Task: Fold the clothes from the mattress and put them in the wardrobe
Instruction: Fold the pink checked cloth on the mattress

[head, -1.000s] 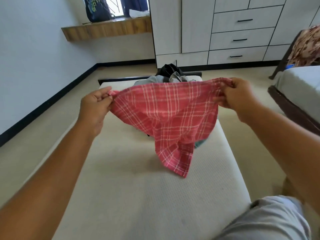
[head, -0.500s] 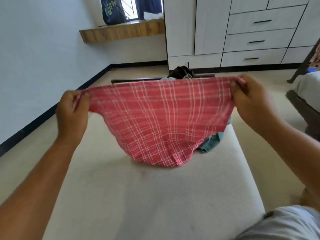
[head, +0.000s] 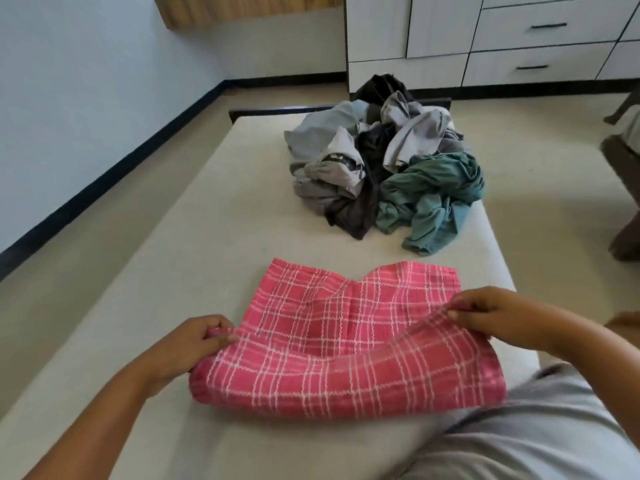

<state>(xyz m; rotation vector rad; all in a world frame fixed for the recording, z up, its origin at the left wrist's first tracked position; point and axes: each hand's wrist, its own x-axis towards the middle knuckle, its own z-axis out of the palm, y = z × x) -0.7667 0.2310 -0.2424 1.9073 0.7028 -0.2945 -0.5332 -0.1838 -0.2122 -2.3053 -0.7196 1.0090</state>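
Observation:
A red plaid cloth [head: 346, 341] lies on the near part of the cream mattress [head: 221, 216], its near portion doubled over toward the far side. My left hand [head: 194, 344] pinches the folded edge at the left. My right hand [head: 491, 313] pinches the same edge at the right, slightly lifted. A heap of unfolded clothes [head: 384, 168], grey, black and teal, sits at the mattress's far end. The white wardrobe [head: 443, 26] with drawers stands beyond it.
A wooden shelf [head: 242, 5] is on the far wall at the upper left. Another bed [head: 623, 147] shows at the right edge. Beige floor runs along both sides of the mattress. My grey-clad knee [head: 526, 434] is at the bottom right.
The cloth was held spread in the air; both hands have brought it down onto the mattress and folded its near edge over. The view has tilted down, showing the heap.

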